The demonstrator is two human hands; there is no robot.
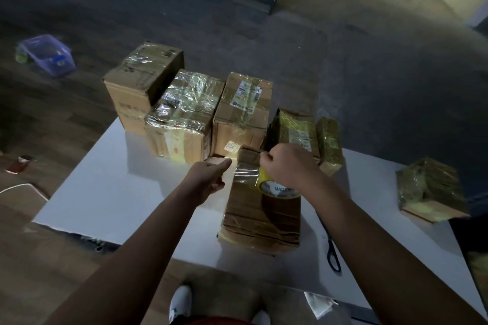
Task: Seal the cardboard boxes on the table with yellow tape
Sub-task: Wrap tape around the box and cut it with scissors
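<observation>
A flat cardboard box [261, 216] lies near the front of the white table [118, 192]. My right hand [287, 165] grips the yellow tape roll [274, 186] above the box's far half. A clear yellowish strip of tape [244, 173] stretches from the roll leftward to my left hand [211, 177], which pinches its free end just left of the box. Behind stand several taped boxes: a tall one [140, 79], a shiny wrapped one [182, 113], one with labels [243, 111] and a small wrapped one [295, 129].
Black-handled scissors [331, 250] lie on the table right of the flat box. Another taped parcel [430, 188] sits at the table's right edge. A purple plastic bin [48, 54] lies on the floor at far left. My white shoe [181, 303] shows below the table edge.
</observation>
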